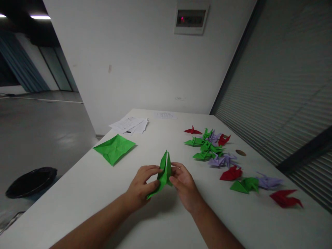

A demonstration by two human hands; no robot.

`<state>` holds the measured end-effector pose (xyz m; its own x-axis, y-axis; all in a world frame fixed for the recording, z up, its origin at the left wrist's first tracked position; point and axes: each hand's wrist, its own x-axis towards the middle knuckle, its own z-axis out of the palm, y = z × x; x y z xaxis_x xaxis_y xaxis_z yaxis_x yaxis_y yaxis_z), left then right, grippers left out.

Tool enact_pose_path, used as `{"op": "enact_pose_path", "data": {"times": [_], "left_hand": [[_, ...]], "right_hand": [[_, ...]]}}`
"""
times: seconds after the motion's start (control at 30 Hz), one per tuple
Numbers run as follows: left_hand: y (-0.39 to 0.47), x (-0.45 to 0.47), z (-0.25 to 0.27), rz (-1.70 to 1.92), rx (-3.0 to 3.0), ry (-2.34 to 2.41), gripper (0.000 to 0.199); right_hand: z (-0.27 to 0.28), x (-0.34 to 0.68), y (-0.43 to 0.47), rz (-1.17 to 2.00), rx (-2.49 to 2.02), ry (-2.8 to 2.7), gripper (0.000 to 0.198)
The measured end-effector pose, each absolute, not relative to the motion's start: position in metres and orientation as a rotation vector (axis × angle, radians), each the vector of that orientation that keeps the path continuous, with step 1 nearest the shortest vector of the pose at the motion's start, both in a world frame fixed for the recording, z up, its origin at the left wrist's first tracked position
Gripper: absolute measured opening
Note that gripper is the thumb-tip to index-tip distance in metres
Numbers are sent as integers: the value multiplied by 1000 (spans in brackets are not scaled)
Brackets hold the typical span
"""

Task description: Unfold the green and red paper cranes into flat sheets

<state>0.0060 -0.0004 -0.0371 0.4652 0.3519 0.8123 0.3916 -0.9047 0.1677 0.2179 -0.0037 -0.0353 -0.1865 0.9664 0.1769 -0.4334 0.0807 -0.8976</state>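
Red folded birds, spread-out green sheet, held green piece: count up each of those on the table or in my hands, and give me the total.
Red folded birds: 4
Spread-out green sheet: 1
Held green piece: 1
Total: 6

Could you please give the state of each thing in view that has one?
Folded green paper: held by left hand and right hand
Green sheet: unfolded, creased
Origami birds: folded
White papers: overlapping
Black bin: open
Wall panel: red light lit
Blinds: lowered
Ceiling lights: on
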Motion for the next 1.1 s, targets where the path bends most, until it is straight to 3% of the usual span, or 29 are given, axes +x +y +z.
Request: {"op": "enact_pose_path", "data": {"times": [0.5, 0.67, 0.73, 0.9, 1.1], "left_hand": [[-5, 5, -39, -1347, -2858, -896, 29], [-1, 8, -41, -1714, -3085, -912, 47], [0, 11, -42, -1923, -3110, -978, 42], [-2, 20, -45, -2325, -3114, -1289, 7], [-1, 24, -49, -2525, -2964, -1549, 20]], "right_hand": [[-27, 222, -2, 1489, -714, -1019, 39], [-29, 222, 2, 1454, -801, -973, 35], [-29, 222, 2, 1467, -817, -952, 36], [-31, 218, -1, 1530, -821, -872, 40], [-36, 213, -1, 1559, -788, -833, 46]]}}
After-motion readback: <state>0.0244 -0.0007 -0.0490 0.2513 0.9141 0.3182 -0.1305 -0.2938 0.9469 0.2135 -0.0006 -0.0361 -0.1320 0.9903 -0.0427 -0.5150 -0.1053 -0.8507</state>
